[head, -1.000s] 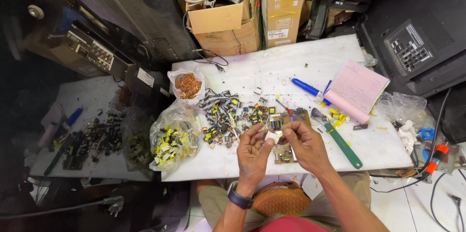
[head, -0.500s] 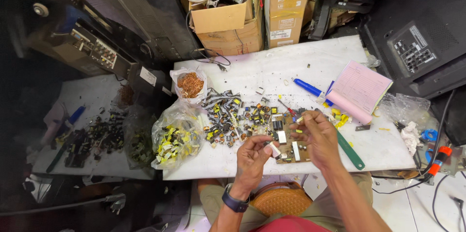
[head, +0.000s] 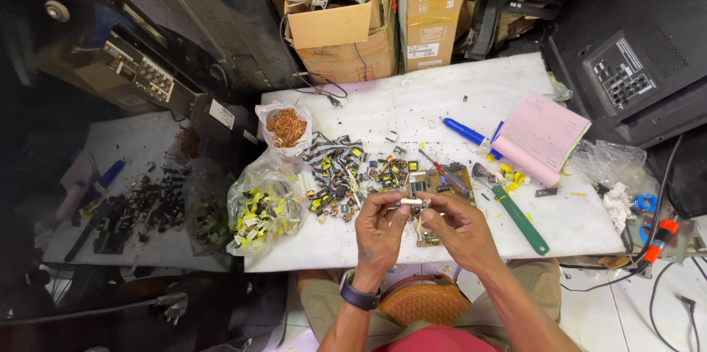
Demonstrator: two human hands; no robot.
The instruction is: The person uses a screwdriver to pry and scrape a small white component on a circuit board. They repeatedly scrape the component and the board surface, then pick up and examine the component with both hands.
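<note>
Both hands, left hand (head: 379, 230) and right hand (head: 458, 228), now meet and pinch a small silvery metal component (head: 410, 204) between fingertips, lifted off the brown circuit board (head: 434, 230) beneath them.

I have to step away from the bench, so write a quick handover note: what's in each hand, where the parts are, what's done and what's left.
Left hand and right hand: together pinching a small silvery part above the circuit board.
Loose pulled components lie piled left of the board; bag of yellow parts and bag of copper wire beyond.
Green-handled pliers and red screwdriver lie to the right.
Done: many parts sorted.
Left: parts remain on the board.
</note>
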